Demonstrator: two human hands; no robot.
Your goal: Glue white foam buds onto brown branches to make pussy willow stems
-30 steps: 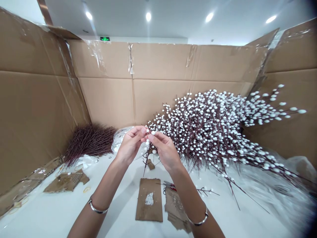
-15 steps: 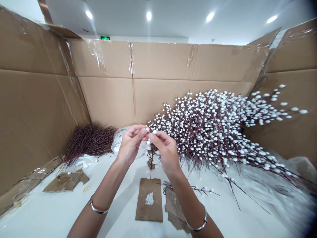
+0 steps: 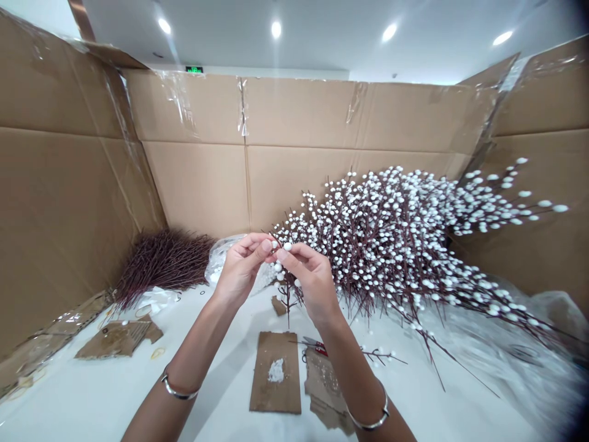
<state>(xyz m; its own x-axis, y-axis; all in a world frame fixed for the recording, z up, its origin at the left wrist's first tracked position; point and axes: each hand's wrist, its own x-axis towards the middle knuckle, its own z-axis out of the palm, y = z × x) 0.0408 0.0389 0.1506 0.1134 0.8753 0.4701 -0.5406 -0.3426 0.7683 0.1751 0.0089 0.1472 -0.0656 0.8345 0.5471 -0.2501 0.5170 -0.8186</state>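
Observation:
My left hand (image 3: 240,270) and my right hand (image 3: 313,281) are raised close together, both closed in a pinch. Between them they grip an artificial berry branch (image 3: 288,302), whose brown stem and twigs hang down below the fingers. One white berry (image 3: 288,246) shows at my right thumb and forefinger, and another lies by my left fingertips. The exact grip points on the twigs are partly hidden by the fingers. Beneath my hands lies a cardboard piece (image 3: 275,396) with a smear of white paste (image 3: 276,371).
A big heap of white-berried branches (image 3: 391,239) fills the right side. Bare brown stems (image 3: 165,264) lie at left, beside a clear plastic bag (image 3: 219,258). Red-handled scissors (image 3: 321,347) rest near torn cardboard (image 3: 324,380). Cardboard walls (image 3: 197,184) enclose the white table (image 3: 221,393).
The hanging branch has swung slightly to the right and its lower end has risen a little. My hands stay pinched together in nearly the same place.

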